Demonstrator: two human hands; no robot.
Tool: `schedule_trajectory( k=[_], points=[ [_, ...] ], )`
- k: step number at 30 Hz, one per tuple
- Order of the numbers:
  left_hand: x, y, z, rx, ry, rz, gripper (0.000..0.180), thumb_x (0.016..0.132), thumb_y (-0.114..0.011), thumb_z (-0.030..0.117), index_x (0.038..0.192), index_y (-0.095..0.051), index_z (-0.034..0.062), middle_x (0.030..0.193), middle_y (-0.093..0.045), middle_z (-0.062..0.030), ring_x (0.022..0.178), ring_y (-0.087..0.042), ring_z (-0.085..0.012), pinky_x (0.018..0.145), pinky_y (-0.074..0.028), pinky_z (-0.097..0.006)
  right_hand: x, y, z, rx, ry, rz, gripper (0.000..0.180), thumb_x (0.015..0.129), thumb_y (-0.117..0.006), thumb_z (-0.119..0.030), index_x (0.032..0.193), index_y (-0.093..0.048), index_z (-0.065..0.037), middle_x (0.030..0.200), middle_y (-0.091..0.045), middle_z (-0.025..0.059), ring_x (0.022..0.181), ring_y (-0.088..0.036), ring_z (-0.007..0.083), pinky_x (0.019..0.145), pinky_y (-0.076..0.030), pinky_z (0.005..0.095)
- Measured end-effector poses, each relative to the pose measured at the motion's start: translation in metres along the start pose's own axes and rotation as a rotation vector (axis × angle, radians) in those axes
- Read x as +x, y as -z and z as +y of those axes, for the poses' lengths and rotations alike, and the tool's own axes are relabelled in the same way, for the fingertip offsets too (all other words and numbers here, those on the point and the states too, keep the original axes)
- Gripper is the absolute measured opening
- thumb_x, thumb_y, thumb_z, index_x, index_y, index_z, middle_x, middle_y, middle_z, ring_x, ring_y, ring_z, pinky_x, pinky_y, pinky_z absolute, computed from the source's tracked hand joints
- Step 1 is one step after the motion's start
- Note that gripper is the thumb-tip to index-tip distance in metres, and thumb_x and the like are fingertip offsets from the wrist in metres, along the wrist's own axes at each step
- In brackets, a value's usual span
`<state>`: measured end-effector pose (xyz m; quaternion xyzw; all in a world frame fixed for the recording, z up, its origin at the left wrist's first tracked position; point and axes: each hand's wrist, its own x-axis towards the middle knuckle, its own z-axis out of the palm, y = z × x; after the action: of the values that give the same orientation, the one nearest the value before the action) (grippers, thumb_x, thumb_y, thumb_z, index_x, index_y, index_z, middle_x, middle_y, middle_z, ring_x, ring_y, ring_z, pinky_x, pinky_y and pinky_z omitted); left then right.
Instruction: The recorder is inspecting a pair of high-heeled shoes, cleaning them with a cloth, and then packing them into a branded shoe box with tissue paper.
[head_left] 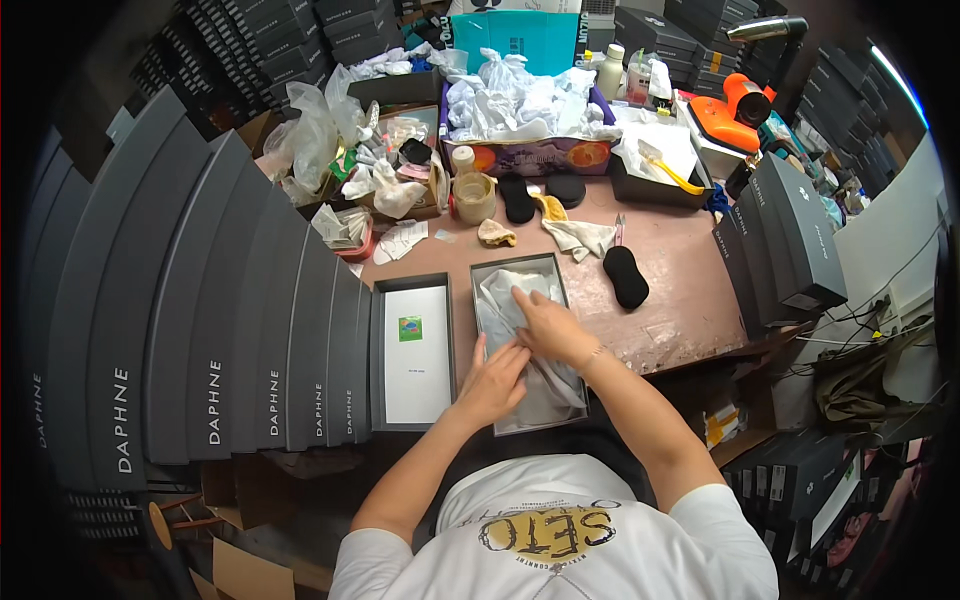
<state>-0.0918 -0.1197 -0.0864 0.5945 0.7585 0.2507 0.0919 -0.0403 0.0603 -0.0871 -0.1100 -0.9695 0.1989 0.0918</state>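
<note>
Directly in front of me sits a grey shoe box (pixel 561 290) filled with whitish tissue paper (pixel 545 385); whatever the paper wraps is hidden. My left hand (pixel 492 382) lies on the paper near the box's left wall, fingers stretched out and thumb apart. Farther in, my right hand (pixel 550 328) presses on the paper with its fingers spread toward the left, the fingertips of both hands close together. Left of this box lies a grey box lid (pixel 378 345), inside up, its white lining (pixel 415 370) bearing a small green sticker (pixel 410 329).
Stacked grey shoe boxes (pixel 235 320) wall off the left; more boxes (pixel 785 240) stand right. Beyond my hands are a black pad (pixel 626 277), cloths (pixel 580 238), a jar (pixel 474 198), a purple carton (pixel 530 158) of crumpled paper and a black tray (pixel 660 190) holding a yellow-handled brush (pixel 675 177).
</note>
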Motion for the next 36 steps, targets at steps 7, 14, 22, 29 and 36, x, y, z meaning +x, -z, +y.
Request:
schedule_trajectory(
  k=[7,14,22,29,36],
  points=[
    [0.033,-0.008,-0.014,-0.11,0.082,0.121,0.044,0.071,-0.067,0.009,0.112,-0.053,0.0032,0.113,-0.051,-0.0148,0.114,-0.047,-0.0348,0.105,-0.031,-0.051,0.044,-0.018,0.01,-0.305,0.111,-0.1,0.036,0.072,-0.065,-0.019,0.107,-0.06,-0.01,0.08,-0.066,0.0154,0.078,-0.067,0.0304,0.059,-0.054,0.0374],
    [0.033,-0.012,-0.008,0.135,-0.16,0.213,0.032,0.07,-0.063,0.006,0.102,-0.059,0.005,0.112,-0.052,-0.0147,0.114,-0.047,-0.0322,0.1,-0.034,-0.052,0.046,0.027,-0.001,-0.447,0.17,-0.012,0.012,0.079,-0.059,-0.017,0.082,-0.066,-0.007,0.076,-0.064,0.0129,0.071,-0.065,0.0275,0.056,-0.052,0.0358],
    [0.038,-0.039,-0.009,0.438,-0.217,0.071,0.014,0.073,-0.058,0.015,0.082,-0.068,0.0092,0.095,-0.062,-0.0074,0.094,-0.054,-0.0234,0.08,-0.04,-0.038,0.047,0.017,-0.015,-0.542,0.188,-0.071,0.014,0.076,-0.06,-0.013,0.088,-0.064,-0.007,0.077,-0.064,0.0152,0.074,-0.065,0.027,0.057,-0.052,0.0361],
    [0.031,-0.044,-0.012,0.04,-0.114,0.114,0.031,0.073,-0.059,0.005,0.103,-0.063,0.0028,0.109,-0.06,-0.0124,0.111,-0.051,-0.0287,0.094,-0.038,-0.048,0.035,-0.038,0.013,-0.297,0.075,0.115,0.019,0.081,-0.056,-0.015,0.098,-0.061,-0.007,0.092,-0.06,0.0136,0.087,-0.06,0.0313,0.068,-0.051,0.042],
    [-0.067,-0.012,-0.018,-0.135,0.583,0.479,0.038,0.08,-0.063,0.011,0.114,-0.053,-0.0009,0.118,-0.051,-0.0208,0.114,-0.047,-0.037,0.096,-0.039,-0.045,-0.04,0.041,-0.029,0.132,-0.027,-0.017,0.039,0.081,-0.066,-0.027,0.113,-0.059,-0.005,0.084,-0.058,0.0125,0.087,-0.06,0.0306,0.078,-0.047,0.044]
  ],
)
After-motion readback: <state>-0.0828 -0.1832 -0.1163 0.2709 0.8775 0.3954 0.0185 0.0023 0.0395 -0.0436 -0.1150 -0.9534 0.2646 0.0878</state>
